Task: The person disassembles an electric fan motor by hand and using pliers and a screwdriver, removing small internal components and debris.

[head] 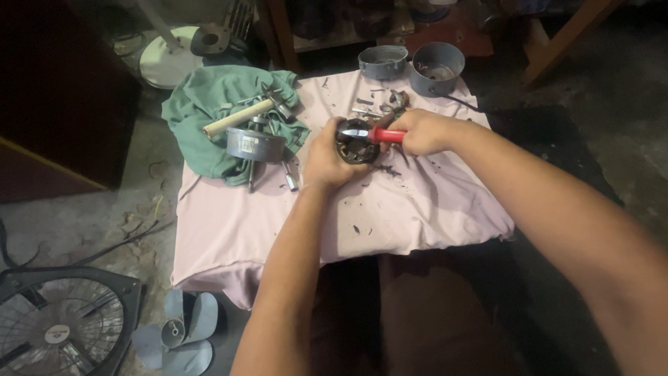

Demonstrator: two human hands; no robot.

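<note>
Far to the left of the left hand and low down, a box fan lies on the floor, and a grey fan blade lies just right of it. Up and to the left of that hand, a white round base stands on the floor beyond the table, which is draped in a pale pink cloth. A green rag is bunched on the table's left corner; a wooden-handled tool lies across it, and a grey round motor housing sits just left of the left hand, with a small metal piece beside the wrist.

The left hand is clenched around a dark round motor stator, holding it just above the cloth near the middle of the table. Touching it from the right, the right hand has its grip closed on a red-handled screwdriver whose tip points into the stator. Dark crumbs dot the cloth below both hands. Just beyond the hands lie loose metal bits. Further back stand two grey metal cups, one behind the stator and one, a little larger, behind the right hand. Nothing lies between the hands and the stator.
</note>
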